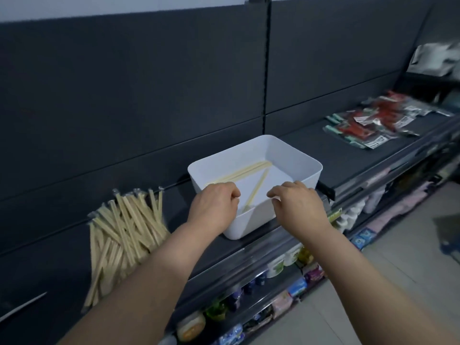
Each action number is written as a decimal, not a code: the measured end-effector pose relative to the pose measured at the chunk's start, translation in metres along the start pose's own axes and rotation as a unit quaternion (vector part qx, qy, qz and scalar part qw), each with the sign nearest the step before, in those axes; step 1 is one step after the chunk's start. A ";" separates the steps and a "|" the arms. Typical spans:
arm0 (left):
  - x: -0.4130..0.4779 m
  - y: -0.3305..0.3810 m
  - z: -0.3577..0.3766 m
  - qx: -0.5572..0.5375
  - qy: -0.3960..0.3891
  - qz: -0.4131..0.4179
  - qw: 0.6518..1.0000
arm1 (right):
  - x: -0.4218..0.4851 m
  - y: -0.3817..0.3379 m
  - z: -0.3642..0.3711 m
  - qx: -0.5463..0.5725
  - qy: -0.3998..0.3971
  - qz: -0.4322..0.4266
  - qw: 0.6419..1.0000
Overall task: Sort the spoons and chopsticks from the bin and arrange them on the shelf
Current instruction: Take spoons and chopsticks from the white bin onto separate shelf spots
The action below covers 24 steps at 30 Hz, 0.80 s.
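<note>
Where the white bin (pixel 293 156) sits at the middle of the frame on the dark shelf (pixel 348 158), both hands meet its near rim. The left hand (pixel 214 204) has its fingers curled over the left part of that rim, with the fingertips dipping inside and out of sight. The right hand (pixel 297 206) hooks its curled fingers over the rim further right, thumb against the edge. Each hand grips the bin and nothing else. Inside lie a few pale chopsticks (pixel 239 174): a small bunch along the far-left wall and one slanting toward the near edge, its lower end close beside the left knuckles. At the lower left of the frame a loose pile of wrapped chopsticks (pixel 124 230) lies on the same shelf, its near end partly hidden by the left forearm. At the upper right, clear packets (pixel 368 125) with red and green contents lie spread on the shelf. Whether they hold spoons is hard to tell, and their white labels are too blurred to read. Below the shelf edge, toward the bottom right, small jars and packs (pixel 276 266) stand in rows, their print also unreadable.
</note>
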<state>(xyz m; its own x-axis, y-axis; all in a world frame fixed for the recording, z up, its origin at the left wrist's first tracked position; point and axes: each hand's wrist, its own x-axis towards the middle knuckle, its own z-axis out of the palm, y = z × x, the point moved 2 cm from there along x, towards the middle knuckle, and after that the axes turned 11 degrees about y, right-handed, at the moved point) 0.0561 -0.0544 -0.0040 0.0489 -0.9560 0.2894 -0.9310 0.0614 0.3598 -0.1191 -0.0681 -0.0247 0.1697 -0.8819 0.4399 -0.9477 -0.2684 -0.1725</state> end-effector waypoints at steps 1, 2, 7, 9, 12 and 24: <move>0.007 0.002 0.003 0.002 -0.004 -0.001 1.000 | 0.007 0.006 0.004 0.001 -0.004 0.005 1.000; 0.015 0.003 0.007 0.003 -0.011 -0.002 1.000 | 0.014 0.011 0.009 0.002 -0.009 0.010 1.000; 0.053 -0.003 0.033 0.013 -0.082 -0.016 0.996 | 0.043 0.034 0.026 -0.018 -0.028 0.016 0.999; 0.073 0.003 0.050 0.007 -0.133 -0.015 0.991 | 0.060 0.045 0.033 -0.025 -0.040 0.017 0.999; 0.093 0.023 0.082 0.006 -0.222 0.017 0.975 | 0.083 0.063 0.041 -0.028 -0.047 0.029 0.998; 0.122 0.009 0.120 0.122 -0.205 -0.087 0.967 | 0.146 0.089 0.071 0.053 -0.111 -0.056 0.991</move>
<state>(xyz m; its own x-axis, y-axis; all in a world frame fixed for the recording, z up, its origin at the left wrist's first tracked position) 0.0106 -0.2051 -0.0721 0.1116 -0.9823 -0.1505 -0.9817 -0.1325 0.1367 -0.1595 -0.2488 -0.0386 0.3376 -0.9049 0.2592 -0.8885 -0.3972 -0.2297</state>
